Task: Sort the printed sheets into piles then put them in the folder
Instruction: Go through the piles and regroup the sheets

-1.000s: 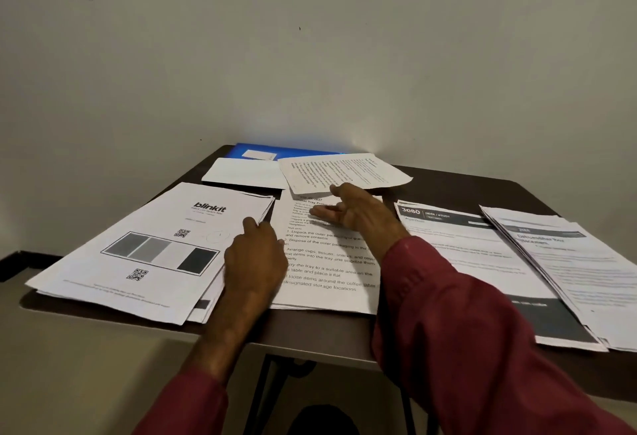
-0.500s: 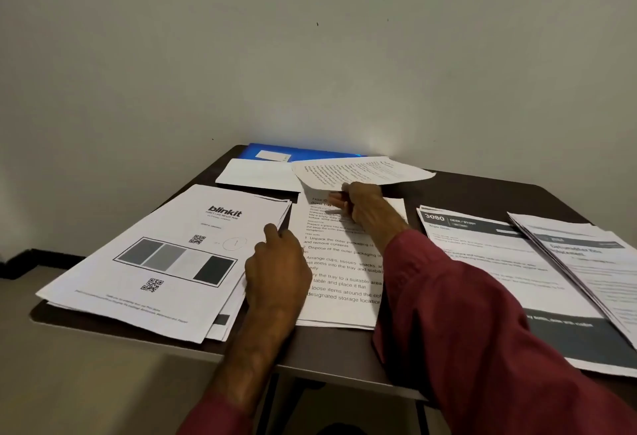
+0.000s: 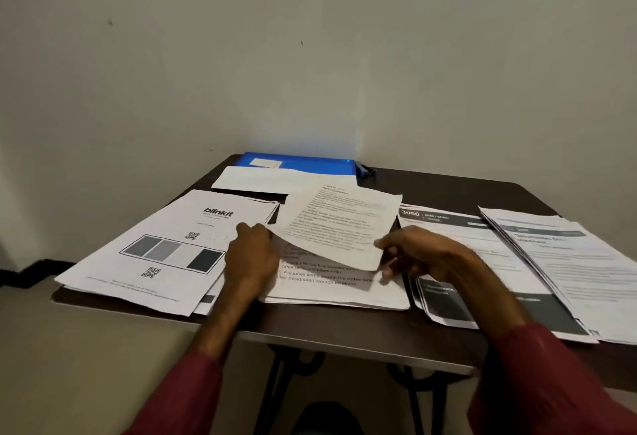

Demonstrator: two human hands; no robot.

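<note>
A printed text sheet hangs tilted just above the middle pile of text sheets. My right hand pinches its near right corner. My left hand grips its left corner with curled fingers, at the gap between the middle pile and the blinkit pile. A pile with a dark header lies right of the middle pile, and another printed pile overlaps it at the far right. The blue folder lies flat at the back against the wall.
A blank white sheet lies across the folder's front edge. The dark table stands against the wall, and its near edge runs just below the piles. Some sheets overhang the left and right corners. Black table legs show underneath.
My right hand has drawn the text sheet from the back of the table toward me, over the middle pile. My left hand has come up from the pile's edge to the sheet's left corner.
</note>
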